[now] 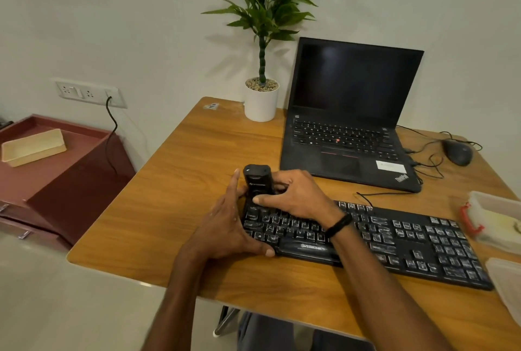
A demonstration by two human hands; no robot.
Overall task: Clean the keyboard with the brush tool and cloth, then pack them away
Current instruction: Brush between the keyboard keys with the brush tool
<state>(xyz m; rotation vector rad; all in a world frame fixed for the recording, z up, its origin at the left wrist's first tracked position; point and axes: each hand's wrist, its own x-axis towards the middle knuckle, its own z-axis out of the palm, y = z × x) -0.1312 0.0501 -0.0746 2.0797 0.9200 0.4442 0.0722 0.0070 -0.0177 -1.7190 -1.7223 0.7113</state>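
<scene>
Gripping the brush tool upright, right hand fingers curled round it, at keyboard's far-left corner. Left hand, fingers straight, against keyboard's left end. Well right of grip: clear box, something yellowish inside, unclear.

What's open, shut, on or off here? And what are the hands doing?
keyboard: flat on table.
laptop: open, screen dark.
brush tool: upright on keyboard's left end.
right hand: grips brush tool.
left hand: fingers straight, against keyboard's left end.
clear box: open.
drawer: pulled open.
</scene>
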